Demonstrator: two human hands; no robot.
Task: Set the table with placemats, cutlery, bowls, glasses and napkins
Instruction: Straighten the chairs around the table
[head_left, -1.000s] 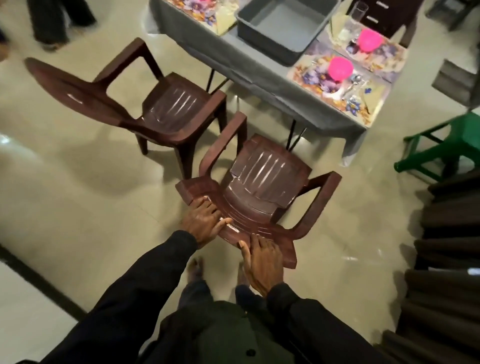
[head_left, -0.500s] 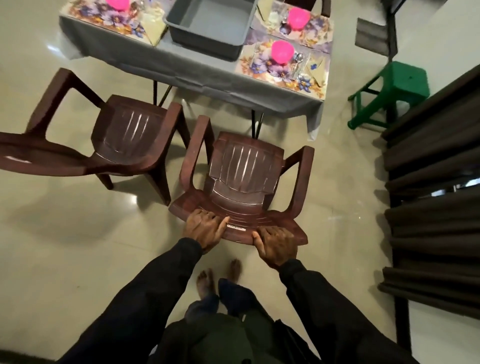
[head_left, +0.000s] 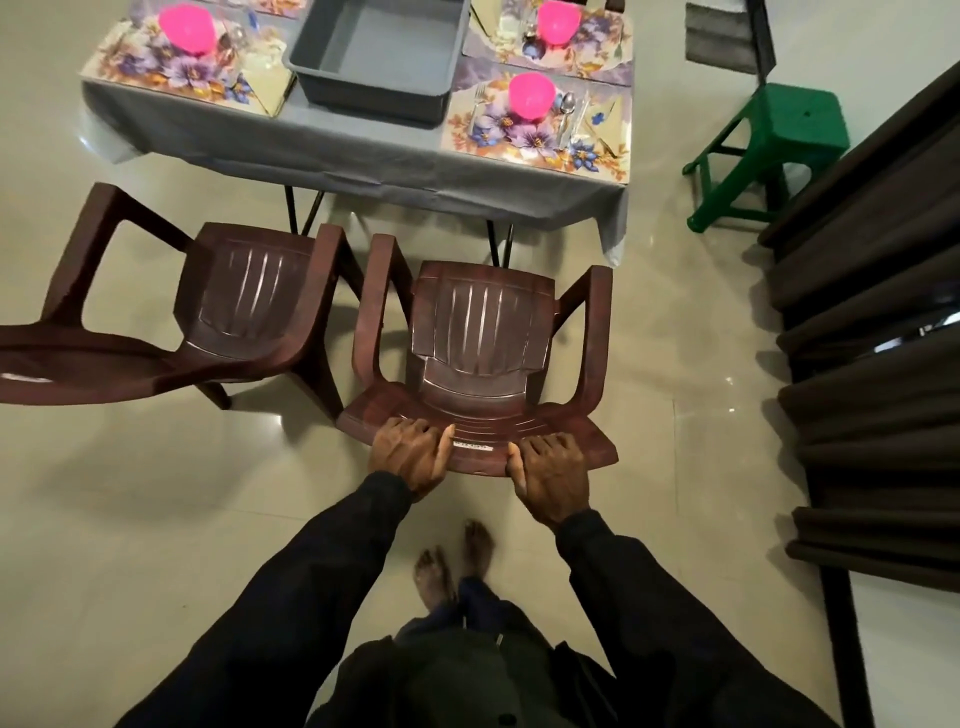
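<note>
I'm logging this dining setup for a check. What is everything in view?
Table: one, grey cloth, top of view.
Tub: one, grey, mid-table.
Placemats: at least three, floral, on table.
Bowls: three, pink, on placemats.
Cutlery: silver, flanking nearest bowl.
Napkins: at least two, pale yellow, on placemats.
Chairs: two, brown, before table: left chair, right chair.
Stool: one, green, right of table.
Curtain: dark, right edge.
Feet: two, bare, on floor.
Left hand, right hand: grip right chair's backrest.
</note>
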